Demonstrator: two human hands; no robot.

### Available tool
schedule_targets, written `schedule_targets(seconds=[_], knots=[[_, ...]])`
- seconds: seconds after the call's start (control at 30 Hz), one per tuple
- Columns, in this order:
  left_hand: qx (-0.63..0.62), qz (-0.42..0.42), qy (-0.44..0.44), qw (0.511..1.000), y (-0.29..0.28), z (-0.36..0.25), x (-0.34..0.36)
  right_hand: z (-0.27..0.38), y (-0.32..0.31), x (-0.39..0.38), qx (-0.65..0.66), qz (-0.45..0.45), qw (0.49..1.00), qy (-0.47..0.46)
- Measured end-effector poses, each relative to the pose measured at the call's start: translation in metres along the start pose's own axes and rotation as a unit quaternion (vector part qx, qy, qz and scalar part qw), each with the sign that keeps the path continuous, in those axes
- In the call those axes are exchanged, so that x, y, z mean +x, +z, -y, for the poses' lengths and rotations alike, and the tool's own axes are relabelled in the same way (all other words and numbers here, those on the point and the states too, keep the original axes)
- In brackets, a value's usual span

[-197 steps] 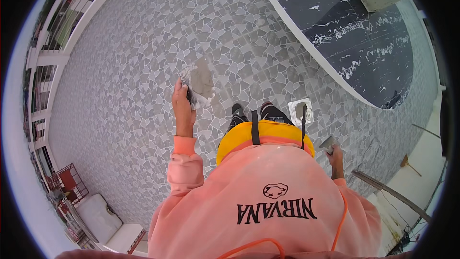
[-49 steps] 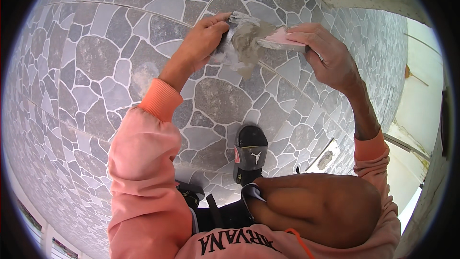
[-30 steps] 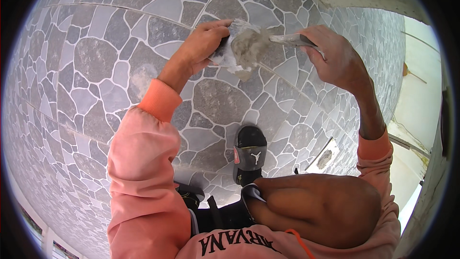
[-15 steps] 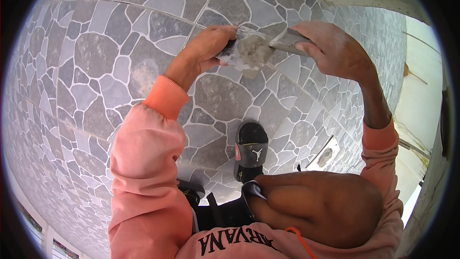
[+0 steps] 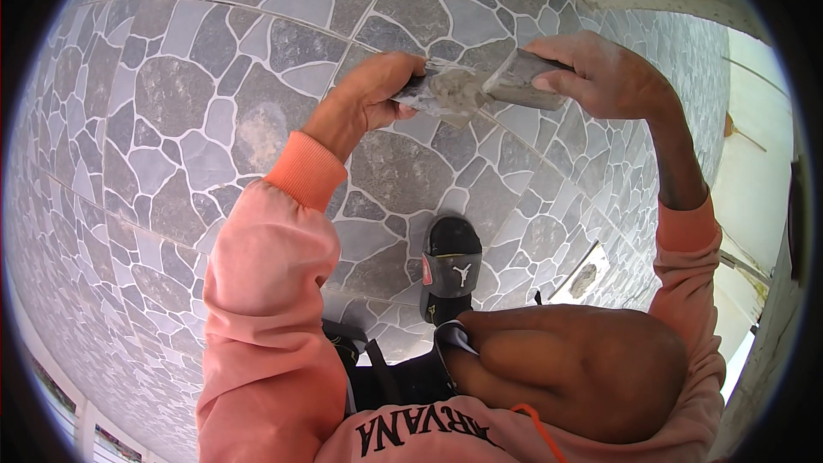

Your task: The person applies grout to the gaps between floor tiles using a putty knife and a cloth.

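Head cam: left hand [image 5: 374,87] curled round a flat, paste-smeared grey board [image 5: 446,90], probably steadying it; right hand [image 5: 604,77] gripping a rectangular grey scraper [image 5: 526,81] alongside.

Above a stone-patterned floor [image 5: 176,94], the left fingers [image 5: 406,63] grip a board [image 5: 413,94] bearing grey paste [image 5: 456,91], while the right fingers [image 5: 557,82] hold a scraper [image 5: 519,81], its edge at the paste, with a sandal [image 5: 452,272] and bent knee [image 5: 591,369] below and a smeared sheet [image 5: 597,258] rightward.
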State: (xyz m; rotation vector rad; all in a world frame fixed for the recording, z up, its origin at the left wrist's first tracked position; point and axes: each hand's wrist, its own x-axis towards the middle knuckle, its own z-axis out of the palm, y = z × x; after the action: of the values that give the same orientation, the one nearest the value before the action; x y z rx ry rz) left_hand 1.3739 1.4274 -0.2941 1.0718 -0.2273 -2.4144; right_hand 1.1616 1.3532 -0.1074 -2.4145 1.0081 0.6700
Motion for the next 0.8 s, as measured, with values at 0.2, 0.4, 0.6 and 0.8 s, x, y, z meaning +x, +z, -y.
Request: schedule_targets(seconds=[0.2,0.4,0.6,0.8], knots=[[0.093,-0.009,0.081,0.992,0.003,-0.003,-0.005,-0.006,-0.017,0.016,0.206,0.170,0.963,0.036],[0.153,-0.056,0.278,0.947,-0.002,-0.013,-0.004,-0.054,0.021,-0.009,0.470,0.055,0.880,0.030],[0.258,-0.142,0.408,0.864,-0.037,-0.026,-0.013,-0.134,0.063,-0.037,0.624,-0.086,0.758,0.167],[0.214,-0.183,0.408,0.869,-0.073,-0.017,-0.022,-0.219,0.073,-0.036,0.461,-0.263,0.753,0.390]])
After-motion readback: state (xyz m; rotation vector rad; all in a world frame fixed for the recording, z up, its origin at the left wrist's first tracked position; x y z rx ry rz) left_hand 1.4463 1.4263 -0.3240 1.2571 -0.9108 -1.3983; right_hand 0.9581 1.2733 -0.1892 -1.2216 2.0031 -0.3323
